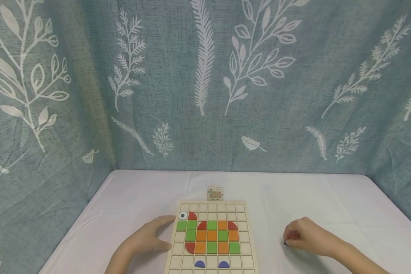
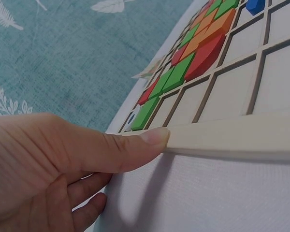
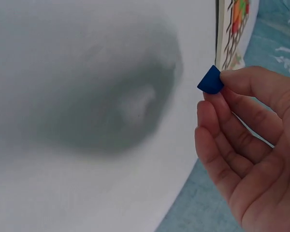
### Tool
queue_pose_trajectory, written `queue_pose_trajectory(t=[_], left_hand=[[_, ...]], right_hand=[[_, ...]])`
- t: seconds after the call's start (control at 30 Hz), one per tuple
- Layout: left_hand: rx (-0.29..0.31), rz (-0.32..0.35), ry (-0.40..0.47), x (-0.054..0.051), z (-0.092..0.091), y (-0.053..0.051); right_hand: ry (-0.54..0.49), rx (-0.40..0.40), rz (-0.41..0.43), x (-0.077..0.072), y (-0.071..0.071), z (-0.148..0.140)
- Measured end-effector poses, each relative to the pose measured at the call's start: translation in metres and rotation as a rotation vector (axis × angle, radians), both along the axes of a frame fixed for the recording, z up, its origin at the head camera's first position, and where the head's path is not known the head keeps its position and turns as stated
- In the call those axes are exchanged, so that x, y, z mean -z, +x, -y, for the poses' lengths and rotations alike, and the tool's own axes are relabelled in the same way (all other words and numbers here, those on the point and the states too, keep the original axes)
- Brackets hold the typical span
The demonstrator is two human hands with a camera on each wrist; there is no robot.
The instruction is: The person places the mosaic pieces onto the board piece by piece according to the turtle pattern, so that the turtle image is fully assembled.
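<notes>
A wooden grid board lies on the white table, bearing green, orange and red pieces in a turtle-like pattern. A round eye piece sits at its upper left, beside a red quarter-round. Lower down are two blue half-round pieces, one left and one right. My left hand is at the board's left edge, thumb touching the rim in the left wrist view, fingers loosely extended. Off to the right of the board, my right hand pinches a small blue piece between thumb and fingertips, above the table.
A small card with a printed grid picture stands or lies just behind the board; which, I cannot tell. White cloth covers the table. A blue-green curtain with white leaf prints hangs behind and along both sides.
</notes>
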State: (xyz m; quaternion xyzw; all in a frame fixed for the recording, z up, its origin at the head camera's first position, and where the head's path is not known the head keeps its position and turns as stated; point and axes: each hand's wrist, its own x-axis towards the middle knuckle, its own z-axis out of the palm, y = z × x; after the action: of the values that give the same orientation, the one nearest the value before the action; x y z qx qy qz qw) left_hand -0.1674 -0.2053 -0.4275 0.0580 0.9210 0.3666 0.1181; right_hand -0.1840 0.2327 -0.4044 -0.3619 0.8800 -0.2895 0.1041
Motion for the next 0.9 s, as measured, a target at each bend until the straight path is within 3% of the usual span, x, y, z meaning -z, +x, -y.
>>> queue_pose_trajectory(t=[0.5,0.9], left_hand=[[-0.004,-0.002,0.0,0.002,0.001,-0.002],[-0.015,0.004,0.0,0.004,0.002,-0.001]], right_hand=[[-0.044,0.015,-0.028,0.007,-0.021,0.054],[-0.062,0.03,0.059,0.019,-0.028,0.092]])
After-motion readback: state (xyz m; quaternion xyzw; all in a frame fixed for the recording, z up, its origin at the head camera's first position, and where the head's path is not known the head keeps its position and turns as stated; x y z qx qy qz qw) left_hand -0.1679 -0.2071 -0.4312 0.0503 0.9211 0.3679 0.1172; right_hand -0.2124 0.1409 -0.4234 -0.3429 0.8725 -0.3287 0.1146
